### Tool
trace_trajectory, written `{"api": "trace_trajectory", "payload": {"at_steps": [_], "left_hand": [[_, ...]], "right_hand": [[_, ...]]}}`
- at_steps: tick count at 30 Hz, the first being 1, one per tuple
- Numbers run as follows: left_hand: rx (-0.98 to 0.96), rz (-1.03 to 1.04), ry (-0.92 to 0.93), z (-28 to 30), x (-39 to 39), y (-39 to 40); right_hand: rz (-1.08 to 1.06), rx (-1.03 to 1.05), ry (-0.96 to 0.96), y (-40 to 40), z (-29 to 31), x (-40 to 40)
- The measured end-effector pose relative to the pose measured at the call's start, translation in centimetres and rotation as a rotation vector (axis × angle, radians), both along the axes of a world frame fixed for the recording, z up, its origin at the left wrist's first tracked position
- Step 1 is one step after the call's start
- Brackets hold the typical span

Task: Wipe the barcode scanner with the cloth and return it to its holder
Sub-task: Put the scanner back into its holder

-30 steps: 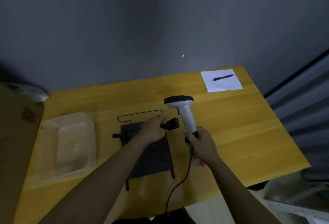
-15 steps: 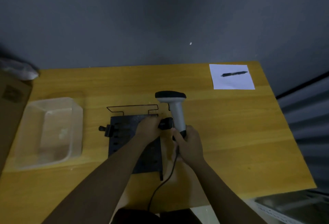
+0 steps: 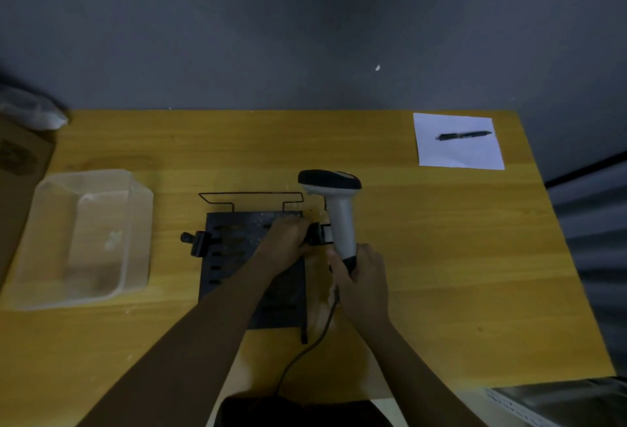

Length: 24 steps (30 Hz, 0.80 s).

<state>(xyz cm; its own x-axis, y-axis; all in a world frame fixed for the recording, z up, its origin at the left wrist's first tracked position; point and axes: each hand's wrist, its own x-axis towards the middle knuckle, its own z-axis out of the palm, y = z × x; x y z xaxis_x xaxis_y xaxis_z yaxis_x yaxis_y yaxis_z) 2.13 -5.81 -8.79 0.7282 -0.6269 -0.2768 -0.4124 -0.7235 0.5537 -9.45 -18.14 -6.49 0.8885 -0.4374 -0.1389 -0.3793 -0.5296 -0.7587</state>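
Observation:
The barcode scanner (image 3: 339, 212), white with a black head, stands upright at the middle of the yellow table (image 3: 441, 257). My right hand (image 3: 363, 277) is closed around the bottom of its handle, where a black cable (image 3: 305, 352) runs toward me. The black metal holder (image 3: 234, 250) lies flat to the left, with a clamp (image 3: 319, 234) on its right edge touching the scanner's handle. My left hand (image 3: 288, 240) grips that clamp side of the holder. I see no cloth.
A clear plastic tub (image 3: 84, 240) sits at the table's left. A white sheet of paper (image 3: 458, 151) with a black pen (image 3: 464, 135) lies at the far right corner. A cardboard box (image 3: 17, 172) stands past the left edge. A grey wall rises behind.
The view has swung so the table sits squarer. The scanner handle has come closer against the holder's clamp; both hands keep their grips.

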Motion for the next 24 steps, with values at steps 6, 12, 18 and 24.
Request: {"api": "trace_trajectory", "payload": {"at_steps": [6, 12, 18, 24], "left_hand": [[0.002, 0.009, -0.007, -0.2, 0.6, -0.1], [0.066, -0.025, -0.01, 1.0, 0.5, -0.3], [0.066, -0.058, 0.011, 1.8, 0.8, 0.9], [0.158, -0.033, -0.016, 3.1, 0.5, 1.6]], "right_hand": [[0.064, -0.076, 0.069, 1.1, 0.8, 0.4], [0.026, -0.051, 0.126, 2.5, 0.1, 1.3], [0.154, -0.071, 0.2, 1.7, 1.5, 1.6], [-0.01, -0.027, 0.085, 0.0, 5.4, 0.7]]}}
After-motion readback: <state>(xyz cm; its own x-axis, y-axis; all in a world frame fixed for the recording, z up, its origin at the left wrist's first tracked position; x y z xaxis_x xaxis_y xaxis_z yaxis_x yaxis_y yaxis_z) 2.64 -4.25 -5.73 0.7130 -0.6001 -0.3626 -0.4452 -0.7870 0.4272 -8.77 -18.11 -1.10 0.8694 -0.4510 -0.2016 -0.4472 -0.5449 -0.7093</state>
